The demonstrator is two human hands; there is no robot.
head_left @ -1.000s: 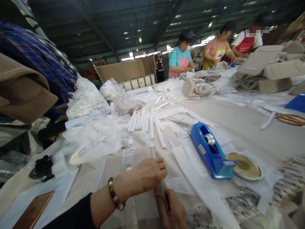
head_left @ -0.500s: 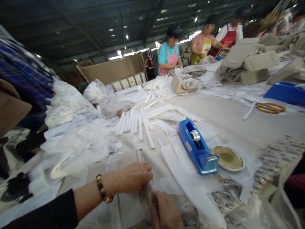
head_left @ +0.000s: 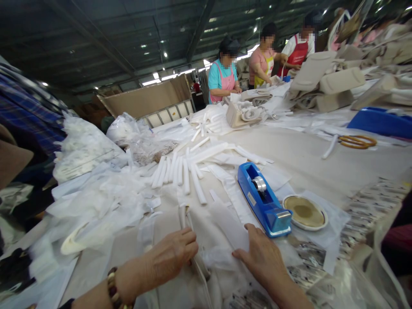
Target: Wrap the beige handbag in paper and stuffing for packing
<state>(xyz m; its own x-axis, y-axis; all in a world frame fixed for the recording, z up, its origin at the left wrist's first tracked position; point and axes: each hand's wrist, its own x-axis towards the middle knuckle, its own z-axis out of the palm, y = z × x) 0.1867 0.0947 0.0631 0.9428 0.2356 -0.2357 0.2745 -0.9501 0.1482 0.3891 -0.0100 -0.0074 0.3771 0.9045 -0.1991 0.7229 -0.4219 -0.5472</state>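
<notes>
My left hand [head_left: 170, 257] is closed on a thin beige fabric strap [head_left: 184, 214] that runs away from me across the table. My right hand [head_left: 262, 255] lies flat, fingers apart, on a white paper sheet [head_left: 230, 225] just right of the strap. A blue tape dispenser [head_left: 262, 199] stands close to my right hand's far side. Past the strap, a row of rolled white paper tubes [head_left: 180, 169] lies side by side.
A shallow dish [head_left: 304, 212] sits right of the dispenser. Loose white paper [head_left: 106, 193] and plastic bags [head_left: 83, 146] cover the left. Orange-handled scissors [head_left: 357, 140], a blue bin [head_left: 383, 122] and beige bags [head_left: 331, 83] lie far right. Three people [head_left: 223, 77] work at the far end.
My right hand let go of the strap and moved right onto the white paper, opening flat. My left hand keeps its hold. The view shifted right and closer.
</notes>
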